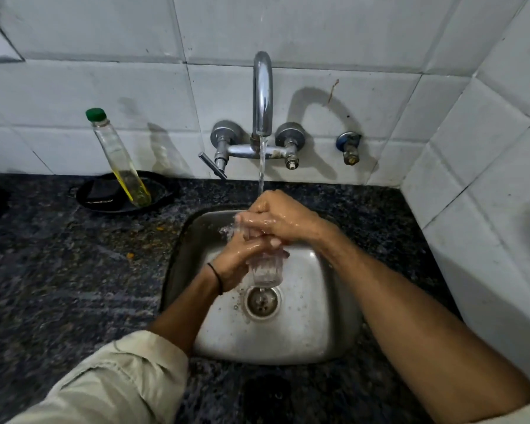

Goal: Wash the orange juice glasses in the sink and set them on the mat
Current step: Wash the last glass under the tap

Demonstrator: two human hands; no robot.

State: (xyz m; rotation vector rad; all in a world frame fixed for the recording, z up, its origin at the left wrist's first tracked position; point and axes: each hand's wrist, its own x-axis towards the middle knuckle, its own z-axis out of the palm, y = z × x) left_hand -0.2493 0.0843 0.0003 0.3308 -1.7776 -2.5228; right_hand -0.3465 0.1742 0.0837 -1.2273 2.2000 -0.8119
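Note:
A clear ribbed glass (265, 270) is held over the steel sink (325, 325), its base toward me and its mouth tipped toward the tap. My left hand (237, 260) wraps around its side. My right hand (280, 220) is curled over the glass's upper end, its fingers at or inside the rim. The tap (263, 93) is running, and its stream lands on my right hand and splashes there. The upper part of the glass is hidden behind my fingers. No mat and no other glass is in view.
A tall bottle with a green cap (118, 157) leans in a black dish (104, 195) on the dark granite counter (58, 270) at the back left. White tiled walls stand behind and close on the right. The drain (262, 302) lies under the glass.

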